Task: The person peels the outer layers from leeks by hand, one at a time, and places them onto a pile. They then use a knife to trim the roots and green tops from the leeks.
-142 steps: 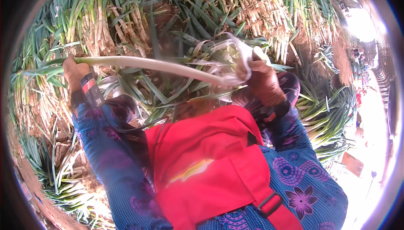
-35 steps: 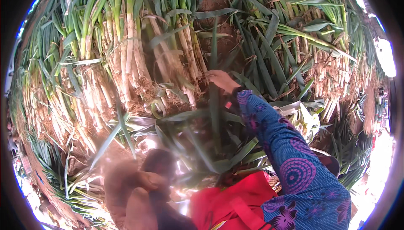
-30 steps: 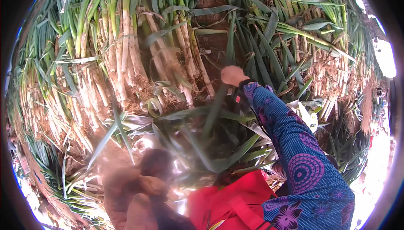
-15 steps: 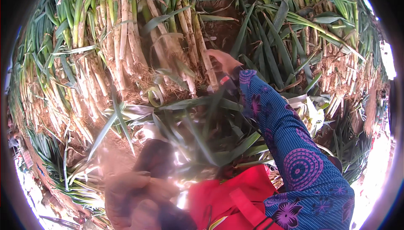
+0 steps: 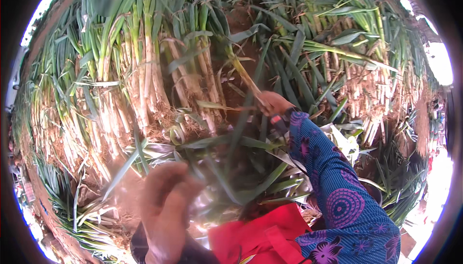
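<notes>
My right hand, at the end of a blue patterned sleeve, is closed round the pale lower part of a leek. The leek slants up and left toward the pile, its green leaves among the others. By that wrist is a small dark and orange item, too unclear to name. My left hand, low and left of centre, is smeared by motion. Its fingers are not distinct, and I cannot make out anything in it. Loose leek leaves lie between the hands, blurred in part.
A broad pile of leeks, roots toward me, fills the left. Another pile lies at the right. Cut or loose leaves are at the lower left. Red cloth covers the near middle.
My right hand has moved right and nearer to me, drawing the leek away from the left pile. My left hand has shifted up and stays blurred. The view has tilted slightly.
</notes>
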A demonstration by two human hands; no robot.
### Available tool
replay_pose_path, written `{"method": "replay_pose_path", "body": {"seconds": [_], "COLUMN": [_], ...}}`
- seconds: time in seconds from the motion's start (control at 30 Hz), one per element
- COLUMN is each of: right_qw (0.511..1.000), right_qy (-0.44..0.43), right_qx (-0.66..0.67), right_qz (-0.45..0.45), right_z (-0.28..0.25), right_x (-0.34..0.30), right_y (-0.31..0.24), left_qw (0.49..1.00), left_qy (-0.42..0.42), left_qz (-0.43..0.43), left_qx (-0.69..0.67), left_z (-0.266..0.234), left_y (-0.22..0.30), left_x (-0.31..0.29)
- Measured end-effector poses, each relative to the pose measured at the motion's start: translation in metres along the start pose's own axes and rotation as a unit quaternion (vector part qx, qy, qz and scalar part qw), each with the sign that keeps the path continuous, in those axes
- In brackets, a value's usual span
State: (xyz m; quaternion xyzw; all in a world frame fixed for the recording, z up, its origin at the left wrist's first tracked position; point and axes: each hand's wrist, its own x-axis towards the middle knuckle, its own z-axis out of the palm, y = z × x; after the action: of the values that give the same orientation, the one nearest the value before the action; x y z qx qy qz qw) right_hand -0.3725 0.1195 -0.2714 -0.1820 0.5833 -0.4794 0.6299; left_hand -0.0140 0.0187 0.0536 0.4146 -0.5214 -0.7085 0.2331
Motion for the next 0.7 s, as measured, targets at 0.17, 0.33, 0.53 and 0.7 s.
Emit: {"method": "replay_pose_path", "body": {"seconds": [0.17,0.33,0.53,0.7], "right_qw": [0.97,0.954,0.961,0.959], "right_qy": [0.119,0.112,0.137,0.218], "right_qx": [0.163,0.246,0.232,0.169], "right_qz": [0.133,0.128,0.066,0.06], "right_z": [0.017,0.084,0.156,0.206], "right_x": [-0.136,-0.294,-0.429,-0.497], "right_y": [0.009,-0.034,-0.013,0.004], "left_qw": [0.999,0.99,0.947,0.899], "left_qy": [-0.039,-0.128,-0.267,-0.358], "left_qz": [-0.002,-0.035,-0.148,-0.25], "left_qx": [-0.007,0.056,0.097,-0.029], "left_z": [0.0,0.026,0.078,0.142], "left_y": [-0.011,-0.033,-0.106,-0.153], "left_x": [-0.008,-0.008,-0.007,-0.026]}}
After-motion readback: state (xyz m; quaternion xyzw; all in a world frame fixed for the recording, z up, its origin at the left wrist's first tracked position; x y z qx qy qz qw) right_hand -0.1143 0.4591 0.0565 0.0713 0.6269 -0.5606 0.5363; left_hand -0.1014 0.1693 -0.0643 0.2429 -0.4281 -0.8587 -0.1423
